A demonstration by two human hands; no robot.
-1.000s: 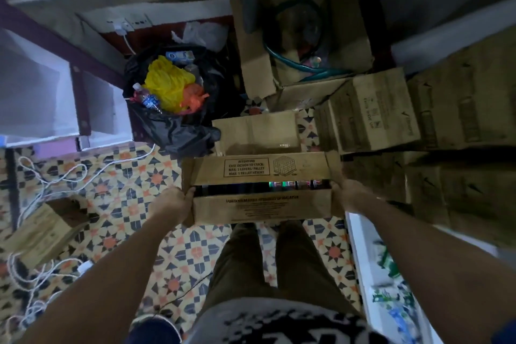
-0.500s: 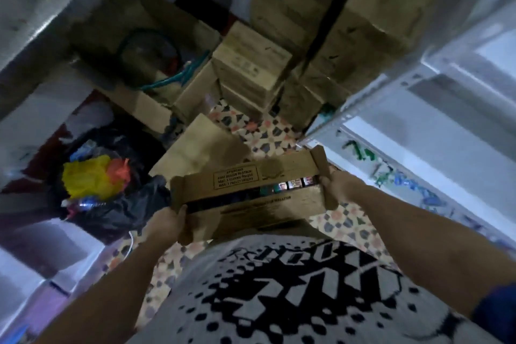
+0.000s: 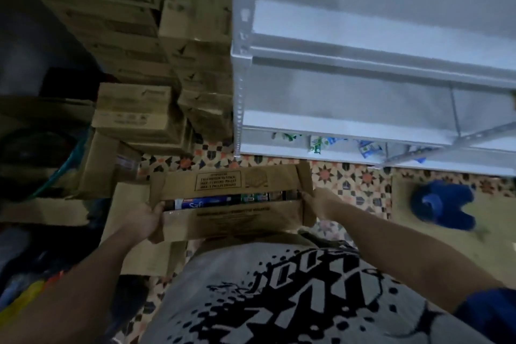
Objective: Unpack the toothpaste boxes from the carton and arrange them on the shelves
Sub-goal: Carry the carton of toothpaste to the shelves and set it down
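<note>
Patterned tile floor [image 3: 354, 179], white metal shelving [image 3: 363, 61] ahead. Left hand [image 3: 145, 220] and right hand [image 3: 321, 204] clasp brown cardboard carton [image 3: 229, 220] ends (level, toothpaste boxes [image 3: 223, 200] showing), probably carrying it shelfward.

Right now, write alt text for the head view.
A person's left hand and right hand hold a partly open carton of toothpaste boxes at waist height, facing white shelves, with stacked cartons to the left.

1. The brown corrugated cardboard carton [image 3: 229, 204] bears black print.
2. The floor [image 3: 349, 179] of patterned tiles shows orange and dark stars on cream.
3. The metal shelving unit [image 3: 363, 64] is white.
4. The grey T-shirt [image 3: 293, 301] has a black speckled graphic.
5. A crumpled cloth [image 3: 444, 204] is blue.
</note>
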